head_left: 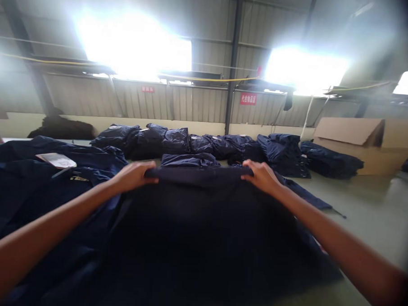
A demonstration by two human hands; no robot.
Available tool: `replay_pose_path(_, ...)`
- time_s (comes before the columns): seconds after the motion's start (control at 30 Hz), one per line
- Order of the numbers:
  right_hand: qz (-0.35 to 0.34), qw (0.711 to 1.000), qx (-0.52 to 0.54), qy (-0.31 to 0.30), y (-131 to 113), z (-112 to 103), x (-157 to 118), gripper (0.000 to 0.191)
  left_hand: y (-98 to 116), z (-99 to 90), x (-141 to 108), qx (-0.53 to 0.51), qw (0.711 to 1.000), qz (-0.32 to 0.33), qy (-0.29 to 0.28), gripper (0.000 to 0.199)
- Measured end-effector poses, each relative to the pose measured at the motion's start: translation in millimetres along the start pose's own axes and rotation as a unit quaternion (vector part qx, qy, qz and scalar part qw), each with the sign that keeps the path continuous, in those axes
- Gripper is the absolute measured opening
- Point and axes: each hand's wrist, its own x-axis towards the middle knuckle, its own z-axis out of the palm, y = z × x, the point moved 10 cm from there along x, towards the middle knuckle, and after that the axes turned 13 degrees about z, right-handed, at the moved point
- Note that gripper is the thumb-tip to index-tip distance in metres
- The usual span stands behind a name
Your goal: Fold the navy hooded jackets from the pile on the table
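Observation:
A dark navy garment point(200, 229) hangs stretched out between my two hands, its upper edge pulled nearly level. My left hand point(137, 175) pinches that edge at its left end, fingers curled over the cloth. At the right end my right hand point(262, 176) grips the same edge, thumb and fingers closed on it. What kind of garment it is cannot be made out. Beside my left forearm lie more navy garments point(6, 185), with a paper tag point(56, 160) on top.
Several folded navy stacks point(150, 139) line the far side along the wall. An open cardboard box point(366, 142) stands at the right, next to another dark stack point(332, 159). A cord end point(338, 213) lies on the pale surface point(367, 200) at right.

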Motion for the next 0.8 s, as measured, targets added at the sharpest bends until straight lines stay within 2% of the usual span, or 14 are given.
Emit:
replay_pose_path(0.07,0.060,0.994,-0.066,0.063,-9.7,-0.5,55.6,0.063,-6.1,-21.1,53.5,0.084,0.995,-0.014,0.054,0.051)
replay_pose_path(0.1,0.088,0.990,-0.074,0.077,-14.9,5.5,72.1,0.067,-2.7,-23.6,70.3,0.103,0.991,-0.020,0.078,0.052)
replay_pose_path(0.13,0.106,0.989,-0.072,0.074,-21.2,16.7,80.8,0.068,4.2,-19.3,80.3,0.105,0.990,-0.021,0.092,0.053)
replay_pose_path(0.17,0.109,0.991,-0.062,0.053,-28.9,33.5,81.9,0.065,14.7,-6.2,84.2,0.092,0.992,-0.010,0.087,0.052)
replay_pose_path(0.2,0.099,0.994,-0.050,0.019,-37.2,54.9,75.8,0.060,27.7,15.1,82.0,0.068,0.996,0.012,0.062,0.050)
replay_pose_path(0.27,0.061,0.995,-0.045,-0.070,-50.3,107.0,44.3,0.051,53.7,76.1,57.5,0.013,0.998,0.058,-0.035,0.045)
replay_pose_path(0.3,0.053,0.991,-0.052,-0.112,-51.0,134.6,21.7,0.051,61.5,110.2,36.3,-0.002,0.994,0.062,-0.087,0.044)
replay_pose_path(0.37,0.084,0.978,-0.066,-0.177,-37.9,186.7,-27.0,0.055,61.7,174.8,-14.1,-0.017,0.986,0.017,-0.163,0.047)
replay_pose_path(0.43,0.123,0.966,-0.047,-0.222,-22.4,230.4,-70.4,0.058,59.3,228.0,-58.6,-0.042,0.979,-0.016,-0.199,0.049)
replay_pose_path(0.5,0.138,0.966,-0.028,-0.217,-14.1,255.2,-96.1,0.057,54.9,260.9,-84.8,-0.058,0.979,-0.042,-0.189,0.050)
replay_pose_path(0.6,0.145,0.970,-0.012,-0.195,-11.1,267.1,-106.7,0.057,52.0,276.6,-92.7,-0.054,0.985,-0.048,-0.155,0.050)
replay_pose_path(0.8,0.155,0.971,-0.009,-0.181,-11.6,264.1,-103.4,0.054,51.1,274.4,-88.7,-0.062,0.983,-0.060,-0.161,0.050)
